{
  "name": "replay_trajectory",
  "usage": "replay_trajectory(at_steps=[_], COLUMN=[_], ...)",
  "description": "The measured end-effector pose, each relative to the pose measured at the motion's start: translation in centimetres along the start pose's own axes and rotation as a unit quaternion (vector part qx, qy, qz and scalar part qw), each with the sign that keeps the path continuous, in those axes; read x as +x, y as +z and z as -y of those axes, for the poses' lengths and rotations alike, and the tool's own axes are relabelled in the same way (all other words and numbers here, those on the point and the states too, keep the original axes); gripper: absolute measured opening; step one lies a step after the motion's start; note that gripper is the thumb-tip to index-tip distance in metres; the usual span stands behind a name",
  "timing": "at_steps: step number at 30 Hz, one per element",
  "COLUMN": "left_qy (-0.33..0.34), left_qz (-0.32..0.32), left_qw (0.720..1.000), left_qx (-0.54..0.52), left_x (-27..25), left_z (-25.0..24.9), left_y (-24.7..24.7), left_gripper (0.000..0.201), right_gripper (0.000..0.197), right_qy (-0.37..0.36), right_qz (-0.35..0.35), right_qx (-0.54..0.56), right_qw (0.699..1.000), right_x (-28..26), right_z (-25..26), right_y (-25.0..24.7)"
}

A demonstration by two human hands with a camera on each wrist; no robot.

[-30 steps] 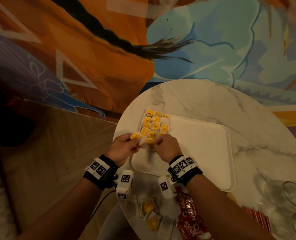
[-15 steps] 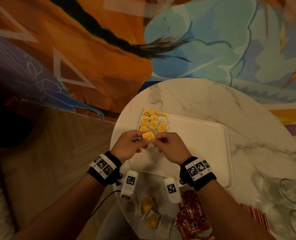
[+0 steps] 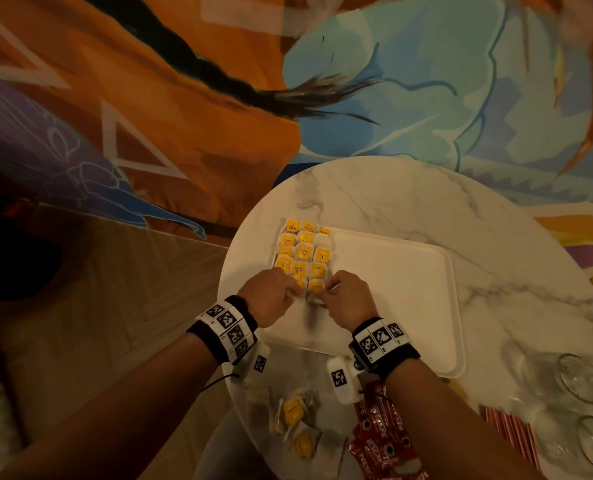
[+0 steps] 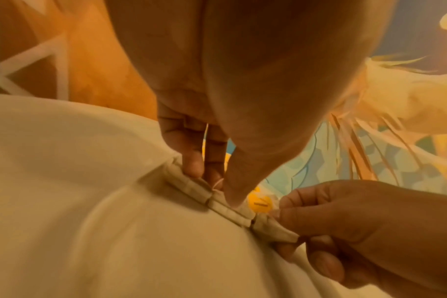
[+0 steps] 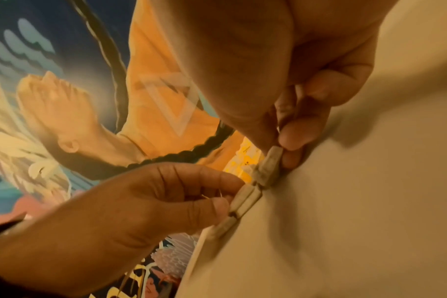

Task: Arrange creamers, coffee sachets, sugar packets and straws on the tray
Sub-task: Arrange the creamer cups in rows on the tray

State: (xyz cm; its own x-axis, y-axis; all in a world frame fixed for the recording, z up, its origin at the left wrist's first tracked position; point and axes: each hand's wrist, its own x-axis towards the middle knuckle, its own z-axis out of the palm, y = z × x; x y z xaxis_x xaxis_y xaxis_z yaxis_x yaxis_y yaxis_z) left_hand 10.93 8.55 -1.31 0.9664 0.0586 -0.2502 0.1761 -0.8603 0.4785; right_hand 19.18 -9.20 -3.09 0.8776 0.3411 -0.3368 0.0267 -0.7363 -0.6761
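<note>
A white tray (image 3: 392,299) lies on the round marble table (image 3: 374,195). Yellow-labelled packets (image 3: 303,252) sit in neat rows in the tray's far left corner. Both hands meet at the near end of those rows. My left hand (image 3: 295,293) pinches the edge of a yellow packet (image 5: 242,199) resting on the tray. My right hand (image 3: 323,295) pinches the neighbouring yellow packet (image 5: 269,161) between thumb and finger. In the left wrist view the front row of packets (image 4: 230,207) lies edge-on on the tray, with my left fingers (image 4: 191,165) on top of it.
Loose yellow packets (image 3: 293,414) lie at the table's near edge. Red coffee sachets (image 3: 381,441) are under my right forearm, red-striped straws (image 3: 510,427) to their right. Clear glasses (image 3: 579,379) stand at the right edge. A painted wall is behind.
Both hands held a yellow packet just above the tray. They have come down and now pinch packets lying at the near end of the rows.
</note>
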Motion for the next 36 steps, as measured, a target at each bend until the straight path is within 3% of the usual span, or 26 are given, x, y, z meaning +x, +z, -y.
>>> replay_trajectory(at_steps=[5,9,13,18,23,29,32,36], left_qy=[0.005,0.010,0.038,0.065,0.098,0.175,0.132,0.107], left_qz=[0.020,0.020,0.024,0.078,0.157,0.193,0.192,0.188], left_qw=[1.000,1.000,0.998,0.991,0.982,0.965,0.971,0.973], left_qx=[0.005,-0.002,-0.053,-0.087,-0.037,0.036,0.057,0.083], left_x=[0.0,-0.2,-1.7,-5.2,-8.6,-11.1,-11.6,-11.8], left_z=[0.1,0.0,-0.3,-0.9,-1.2,-2.8,-3.4,-4.2], left_y=[-0.1,-0.4,-1.0,-1.5,0.0,3.8,5.1,6.1], left_gripper=[0.027,0.028,0.028,0.028,0.050,0.064,0.077,0.074], right_gripper=[0.026,0.021,0.012,0.008,0.019,0.024,0.028,0.032], right_qy=[-0.008,-0.025,-0.093,-0.178,-0.230,-0.252,-0.261,-0.257], right_qz=[-0.001,0.005,0.038,0.095,0.172,0.262,0.281,0.301], right_qx=[-0.076,-0.085,-0.065,-0.035,-0.109,-0.227,-0.261,-0.309], right_qw=[0.997,0.996,0.993,0.979,0.951,0.903,0.886,0.865], right_x=[-0.1,-0.3,-1.6,-5.0,-8.4,-11.7,-12.7,-13.4], right_z=[0.2,0.4,0.7,0.9,0.0,-2.2,-3.0,-3.5], right_y=[0.1,-0.6,-2.1,-3.9,-4.4,-3.7,-3.0,-2.5])
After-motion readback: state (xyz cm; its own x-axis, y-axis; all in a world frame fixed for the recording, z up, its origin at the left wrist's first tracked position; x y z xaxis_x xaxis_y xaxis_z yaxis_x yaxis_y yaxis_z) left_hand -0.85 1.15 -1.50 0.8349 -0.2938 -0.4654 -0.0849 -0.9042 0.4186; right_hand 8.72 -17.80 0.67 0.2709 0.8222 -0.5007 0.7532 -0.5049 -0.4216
